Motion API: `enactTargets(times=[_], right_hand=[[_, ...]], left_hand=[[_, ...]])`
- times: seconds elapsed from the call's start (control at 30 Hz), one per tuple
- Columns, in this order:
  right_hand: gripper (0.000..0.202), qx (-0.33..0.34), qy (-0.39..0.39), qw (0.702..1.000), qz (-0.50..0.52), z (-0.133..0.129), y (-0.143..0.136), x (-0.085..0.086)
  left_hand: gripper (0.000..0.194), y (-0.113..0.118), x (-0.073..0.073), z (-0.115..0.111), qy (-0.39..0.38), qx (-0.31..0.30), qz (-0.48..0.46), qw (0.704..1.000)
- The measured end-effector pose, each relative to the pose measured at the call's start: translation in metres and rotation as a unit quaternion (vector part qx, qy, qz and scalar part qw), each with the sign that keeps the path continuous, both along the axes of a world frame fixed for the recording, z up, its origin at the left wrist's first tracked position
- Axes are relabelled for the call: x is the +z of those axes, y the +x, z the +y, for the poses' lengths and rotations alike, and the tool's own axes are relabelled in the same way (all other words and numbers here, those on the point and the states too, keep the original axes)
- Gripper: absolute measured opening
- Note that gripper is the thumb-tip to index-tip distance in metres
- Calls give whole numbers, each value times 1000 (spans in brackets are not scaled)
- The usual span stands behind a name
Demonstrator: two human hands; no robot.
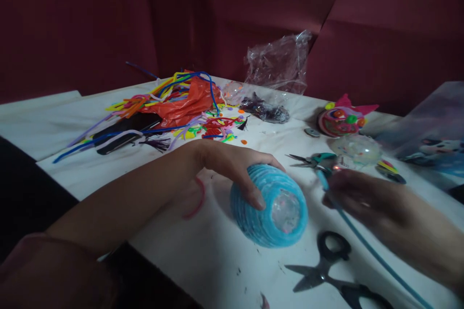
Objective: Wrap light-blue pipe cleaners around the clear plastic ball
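Note:
My left hand (239, 169) grips a round body wrapped in light-blue pipe cleaner (250, 212), tilted so that its clear, unwrapped end faces me. Thumb in front, fingers behind its top. My right hand (362, 203), smeared by motion, pinches a long blue pipe cleaner (362, 241). Its short tip sticks out past the fingers, and the rest trails down to the lower right. Teal-handled pliers (315, 159) lie just behind my right hand. Open black-handled scissors (322, 275) rest on the table below it. A pink pipe cleaner piece (199, 198) lies beneath my left forearm.
A heap of coloured pipe cleaners (170, 87) and a red plastic bag (192, 101) cover the back left of the white table (203, 260). Clear plastic wrapping (279, 63) stands behind. At right are a decorated pink lion head (340, 118) and a clear ball (358, 149).

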State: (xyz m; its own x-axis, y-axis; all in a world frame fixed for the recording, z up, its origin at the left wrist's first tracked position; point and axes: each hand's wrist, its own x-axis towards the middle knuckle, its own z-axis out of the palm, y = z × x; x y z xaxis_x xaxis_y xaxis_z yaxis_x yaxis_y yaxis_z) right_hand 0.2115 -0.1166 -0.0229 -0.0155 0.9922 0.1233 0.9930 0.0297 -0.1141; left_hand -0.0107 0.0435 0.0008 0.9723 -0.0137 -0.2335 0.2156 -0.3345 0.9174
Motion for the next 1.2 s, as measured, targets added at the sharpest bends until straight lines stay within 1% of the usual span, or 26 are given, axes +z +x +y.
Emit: enactTargets(times=[0.03, 0.07, 0.1, 0.13, 0.17, 0.2, 0.23, 0.27, 0.33, 0.4, 0.5, 0.63, 0.7, 0.87, 0.93, 1.07, 1.2], right_hand=[[28, 19, 32, 996, 86, -9, 7, 0], [27, 24, 52, 969, 239, -18, 13, 0], [26, 2, 62, 938, 340, -26, 17, -2], [29, -19, 62, 905, 420, -32, 19, -3], [31, -47, 47, 876, 477, -38, 19, -5], [34, -73, 33, 864, 497, -41, 17, -7], [36, -96, 23, 861, 499, -44, 14, -9], [37, -116, 23, 866, 486, -45, 10, -9], [39, -138, 53, 884, 443, -44, 3, -9], [40, -146, 82, 898, 407, -42, -1, -9], [42, -137, 109, 911, 374, -40, -1, -10], [43, -126, 128, 919, 350, -39, 0, -15], [43, -106, 130, 924, 344, -39, -1, -16], [38, 18, 132, 932, 337, -38, -1, -15], [35, 42, 131, 933, 333, -37, -1, -15], [33, 40, 123, 932, 340, -38, -1, -19], [30, 37, 109, 928, 355, -38, -4, -23]], left_hand=[[82, 1, 0, -2, -10, 4, -4, 1000], [83, 2, -1, -4, -21, 7, -8, 1000], [83, 4, -2, -6, -31, 11, -11, 999], [83, 6, -4, -8, -37, 15, -15, 999], [83, 7, -5, -11, -39, 18, -18, 999], [83, 9, -7, -14, -37, 25, -20, 999], [85, 11, -9, -17, -31, 36, -22, 999], [88, 12, -11, -20, -22, 51, -25, 998], [95, 14, -14, -27, -2, 84, -41, 996], [100, 16, -14, -34, 18, 108, -59, 992], [100, 17, -13, -40, 46, 113, -79, 989], [94, 17, -10, -45, 60, 98, -98, 989], [91, 18, -9, -47, 66, 89, -107, 988], [88, 19, -7, -51, 98, 71, -140, 983], [89, 19, -7, -52, 124, 59, -151, 979], [94, 18, -8, -53, 181, 40, -158, 970], [95, 18, -9, -53, 200, 33, -154, 967]])
